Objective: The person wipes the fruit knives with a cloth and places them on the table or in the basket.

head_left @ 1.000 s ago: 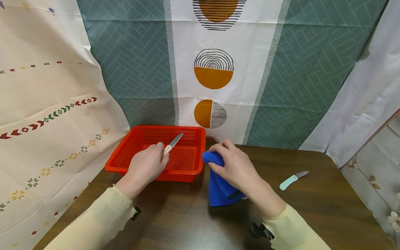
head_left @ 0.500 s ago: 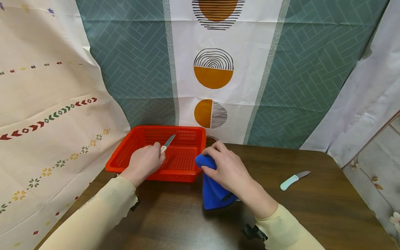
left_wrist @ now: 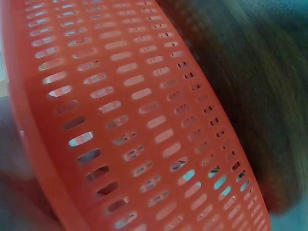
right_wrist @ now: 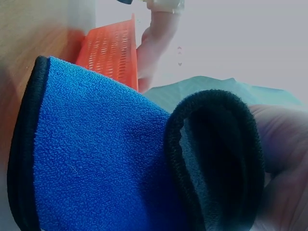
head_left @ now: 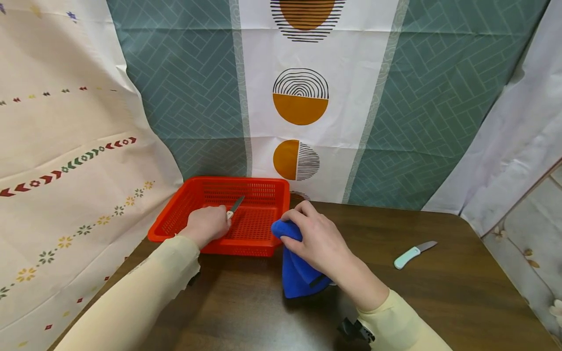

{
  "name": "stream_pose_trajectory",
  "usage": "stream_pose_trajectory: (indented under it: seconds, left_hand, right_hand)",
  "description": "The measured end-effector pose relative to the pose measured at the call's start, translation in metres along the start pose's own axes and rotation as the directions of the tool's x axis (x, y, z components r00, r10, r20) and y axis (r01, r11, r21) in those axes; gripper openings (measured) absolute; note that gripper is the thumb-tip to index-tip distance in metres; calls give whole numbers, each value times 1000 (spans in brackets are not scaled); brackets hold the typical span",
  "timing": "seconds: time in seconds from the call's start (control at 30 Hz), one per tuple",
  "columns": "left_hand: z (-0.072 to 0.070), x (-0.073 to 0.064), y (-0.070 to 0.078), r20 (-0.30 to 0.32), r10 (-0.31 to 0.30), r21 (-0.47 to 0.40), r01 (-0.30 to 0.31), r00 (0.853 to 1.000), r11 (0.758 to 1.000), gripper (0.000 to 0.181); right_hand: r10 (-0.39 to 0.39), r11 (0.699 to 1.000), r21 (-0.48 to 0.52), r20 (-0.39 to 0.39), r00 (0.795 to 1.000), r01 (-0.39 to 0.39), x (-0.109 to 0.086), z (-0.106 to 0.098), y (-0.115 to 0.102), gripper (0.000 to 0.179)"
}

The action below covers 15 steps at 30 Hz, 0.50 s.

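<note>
My left hand (head_left: 206, 225) reaches over the front of the red plastic basket (head_left: 281, 234) and grips a small knife (head_left: 235, 205) by its pale handle, the blade pointing up and to the right inside the basket. In the left wrist view the basket's slotted wall (left_wrist: 144, 106) fills most of the picture and hides the knife. My right hand (head_left: 313, 239) pinches a folded blue cloth (head_left: 298, 273) with dark edging, just right of the basket. The cloth (right_wrist: 96, 144) hangs down in folds in the right wrist view, its lower end near the table.
A second knife (head_left: 414, 254), with a mint-green handle and its blade out, lies on the brown wooden table (head_left: 456, 302) at the right. A patterned cloth curtain (head_left: 189, 97) stands behind the table, and a cream one (head_left: 79, 204) borders its left side.
My left hand has gone lower into the basket with the knife, moving slightly left. My right hand and the blue cloth have shifted a little left, towards the basket.
</note>
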<state>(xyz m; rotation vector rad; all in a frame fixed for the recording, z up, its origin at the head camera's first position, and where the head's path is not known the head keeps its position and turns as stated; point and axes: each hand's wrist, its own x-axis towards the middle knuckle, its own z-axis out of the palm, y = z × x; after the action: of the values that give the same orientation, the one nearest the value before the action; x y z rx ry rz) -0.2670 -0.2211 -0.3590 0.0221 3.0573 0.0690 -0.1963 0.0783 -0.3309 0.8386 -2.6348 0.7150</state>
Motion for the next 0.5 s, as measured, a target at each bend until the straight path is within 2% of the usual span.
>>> stream_pose_trajectory:
  seconds: [0.1,0.2,0.23,0.3,0.4,0.5]
  left_hand:
    - [4,9,-3,50,-25,-6,25,998,1000,25]
    - [15,25,-10,95,-39,-15,40,995,999,23]
    - [25,36,-18,86,-22,-15,24,996,1000,24]
    - [30,43,-22,101,-19,-19,21,995,1000,23]
    - [29,42,-21,123,-25,-32,29,992,999,22]
    - [15,29,-10,159,-54,-54,63,986,997,22]
  right_hand:
    - [4,1000,2,11,1000,-4,1,2,0,37]
    - [16,1000,5,28,999,-17,2,4,-1,38]
    - [22,1000,5,32,999,-22,2,4,-1,38]
    - [30,1000,6,39,999,-30,2,5,-1,39]
    - [35,999,7,46,998,-35,2,6,-2,40]
    - [35,999,12,46,998,-35,3,7,-2,40]
